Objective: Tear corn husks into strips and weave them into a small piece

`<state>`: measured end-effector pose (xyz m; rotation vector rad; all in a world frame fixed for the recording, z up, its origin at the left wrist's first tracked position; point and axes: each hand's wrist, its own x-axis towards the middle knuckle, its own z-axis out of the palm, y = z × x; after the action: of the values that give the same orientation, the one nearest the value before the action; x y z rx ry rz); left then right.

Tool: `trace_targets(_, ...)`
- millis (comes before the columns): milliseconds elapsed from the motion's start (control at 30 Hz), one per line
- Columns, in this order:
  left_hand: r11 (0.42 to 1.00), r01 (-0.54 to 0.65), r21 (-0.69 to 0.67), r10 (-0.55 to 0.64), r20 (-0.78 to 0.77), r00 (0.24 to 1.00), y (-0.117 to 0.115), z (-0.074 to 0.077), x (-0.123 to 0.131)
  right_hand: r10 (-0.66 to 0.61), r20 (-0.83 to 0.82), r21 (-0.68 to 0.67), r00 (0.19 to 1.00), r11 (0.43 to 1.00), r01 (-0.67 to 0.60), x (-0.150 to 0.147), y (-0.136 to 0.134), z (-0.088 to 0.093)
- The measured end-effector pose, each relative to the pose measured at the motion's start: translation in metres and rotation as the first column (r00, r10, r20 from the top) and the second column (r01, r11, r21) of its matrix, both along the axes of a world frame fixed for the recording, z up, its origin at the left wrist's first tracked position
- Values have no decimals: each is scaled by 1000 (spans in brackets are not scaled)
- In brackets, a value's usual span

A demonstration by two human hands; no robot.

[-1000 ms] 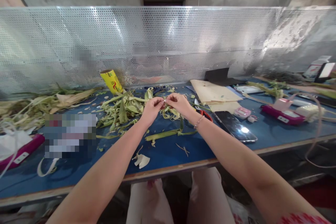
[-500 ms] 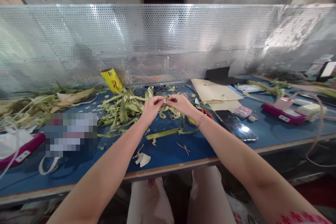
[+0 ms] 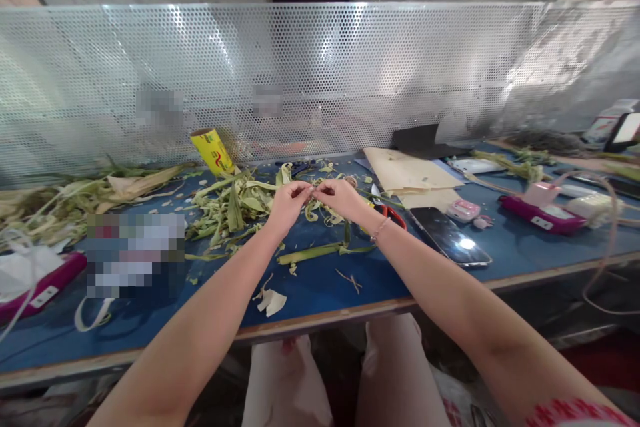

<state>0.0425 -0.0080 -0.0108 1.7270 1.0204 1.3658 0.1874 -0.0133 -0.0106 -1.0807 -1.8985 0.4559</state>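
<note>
Item 1: small pale piece, too small to identify, held above the table at the centre of the view. It sits between the 2 hands, where their fingertips meet.
Left hand: fingers curled, thumb and forefinger pinched on the piece from the left.
Right hand: fingers curled, pinched on the same piece from the right. A thin bracelet is on the wrist.
Directly beneath and behind the hands: curled leaf strips, lying loose on the blue table top.
Left of the hands: heap of green leaves, spread flat.
Just in front of the hands: 1 green stalk, lying crosswise.
Nearer the table edge: 1 pale scrap.
Right of the right wrist: red-handled scissors, partly hidden by the wrist. Beside them lies 1 dark phone, face up.
Behind the scissors: brown paper sheets, stacked flat.
Behind the heap: yellow roll, tilted, open end up, contents not discernible.
Far left: pile of drier leaves.
Rear boundary: perforated metal screen, upright along the back of the table.
</note>
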Motion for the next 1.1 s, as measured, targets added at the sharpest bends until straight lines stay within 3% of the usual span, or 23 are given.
trace_targets(100,998,-37,51,42,-86,995,-2,2,0,-37,46,61,998,998,34,0,-1,0)
trace_targets(200,979,-54,197,90,-180,980,-4,2,1,-82,90,133,993,989,70,-1,-3,1)
trace_targets(300,943,-38,330,135,-275,952,-7,0,1,-122,130,212,984,973,93,-1,-5,0)
trace_targets(400,926,-10,377,146,-334,931,-8,-1,1,-133,128,240,983,966,99,-1,-6,-2)
trace_targets(733,948,6,319,89,-283,955,-8,3,0,-86,180,243,980,969,41,-1,-6,1)
trace_targets(1000,973,-66,220,107,-180,978,-9,5,2,42,14,67,999,997,-43,2,-3,3)
trace_targets(1100,983,-88,160,112,-144,983,-10,4,3,0,90,126,996,992,-12,3,-3,2)
